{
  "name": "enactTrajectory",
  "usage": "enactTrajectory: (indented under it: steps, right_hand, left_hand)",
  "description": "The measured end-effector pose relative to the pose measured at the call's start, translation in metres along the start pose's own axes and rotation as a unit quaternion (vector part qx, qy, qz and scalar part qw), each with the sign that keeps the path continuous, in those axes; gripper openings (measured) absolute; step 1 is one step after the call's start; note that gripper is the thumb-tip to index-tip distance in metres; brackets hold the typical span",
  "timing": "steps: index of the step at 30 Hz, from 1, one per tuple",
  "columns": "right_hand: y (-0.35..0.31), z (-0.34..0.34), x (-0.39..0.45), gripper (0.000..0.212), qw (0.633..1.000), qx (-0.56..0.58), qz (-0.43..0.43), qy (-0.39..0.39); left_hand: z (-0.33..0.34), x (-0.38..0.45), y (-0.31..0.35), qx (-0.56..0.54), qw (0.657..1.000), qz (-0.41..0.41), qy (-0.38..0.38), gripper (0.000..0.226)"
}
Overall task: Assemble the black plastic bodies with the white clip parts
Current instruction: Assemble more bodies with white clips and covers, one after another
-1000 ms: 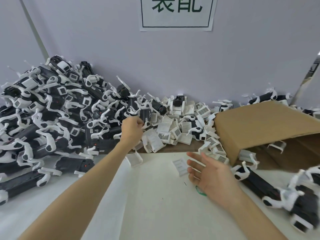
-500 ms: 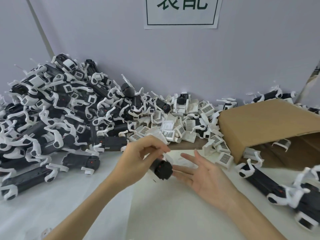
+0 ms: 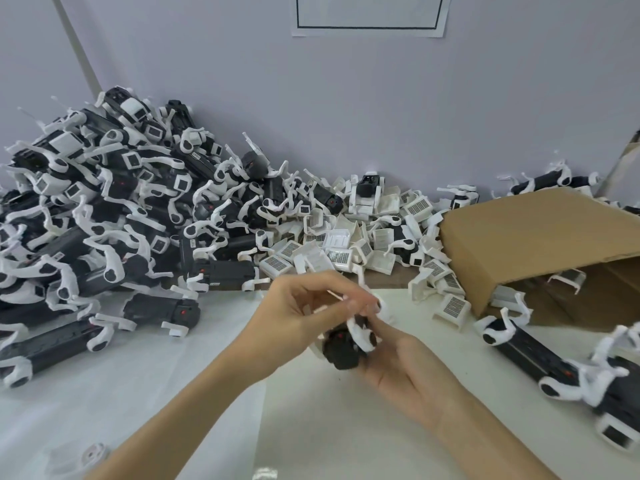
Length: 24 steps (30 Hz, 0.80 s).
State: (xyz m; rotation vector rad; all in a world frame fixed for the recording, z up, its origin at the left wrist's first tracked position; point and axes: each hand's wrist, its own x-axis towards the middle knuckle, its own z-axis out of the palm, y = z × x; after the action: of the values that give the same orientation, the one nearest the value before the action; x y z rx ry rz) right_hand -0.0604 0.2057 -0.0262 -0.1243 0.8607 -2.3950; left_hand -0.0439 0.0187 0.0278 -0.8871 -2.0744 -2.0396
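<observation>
A black plastic body (image 3: 341, 351) with white clip arms sits between my two hands above the white table (image 3: 207, 393). My left hand (image 3: 301, 317) curls over it from the upper left and pinches a white arm at its top. My right hand (image 3: 405, 368) cradles the body from below and the right, fingers wrapped on it. A big heap of black bodies with white arms (image 3: 104, 216) fills the left side. Loose white clip parts (image 3: 346, 244) with grille faces lie in a pile at the back centre.
A tipped cardboard box (image 3: 530, 237) lies open at the right, with white parts inside its mouth. Assembled black bodies (image 3: 554, 365) lie in front of it at the right edge. A paper sign (image 3: 369, 15) hangs on the grey wall.
My left hand drew a black body out of the pile and brought it toward me. My right hand rose from the table and closed under the body. The camera tilted down slightly.
</observation>
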Motion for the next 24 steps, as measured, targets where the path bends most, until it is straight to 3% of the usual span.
enactTrajectory:
  steps: [3,5,8,10,14,19,24]
  right_hand:
    - [-0.007,0.002,-0.001,0.029,0.998,0.041,-0.053,0.015]
    - [-0.011,-0.001,0.000,0.043,0.994,0.052,-0.093,0.030]
    - [-0.013,-0.002,0.001,0.048,0.988,-0.017,-0.147,0.047]
    - [-0.011,-0.003,-0.001,0.046,0.985,-0.076,-0.146,0.060]
    - [-0.010,0.001,-0.005,0.045,0.983,-0.127,-0.122,0.060]
    - [-0.010,-0.002,-0.005,0.057,0.979,-0.160,-0.108,0.066]
    - [-0.019,-0.004,-0.008,0.058,0.971,-0.215,-0.104,0.013]
  left_hand:
    - [-0.008,0.001,-0.007,0.127,0.981,-0.002,0.145,0.015]
    - [-0.008,-0.003,-0.013,0.179,0.961,-0.044,0.207,0.029]
    - [0.006,-0.014,-0.025,0.103,0.967,-0.169,0.163,0.066]
    - [0.018,-0.021,-0.035,0.040,0.967,-0.211,0.138,0.069]
    - [0.014,-0.024,-0.042,-0.016,0.967,-0.188,0.171,0.046]
    - [0.000,-0.032,-0.047,-0.022,0.974,-0.169,0.151,0.043]
    - [-0.010,-0.031,-0.047,-0.060,0.981,-0.151,0.109,0.046]
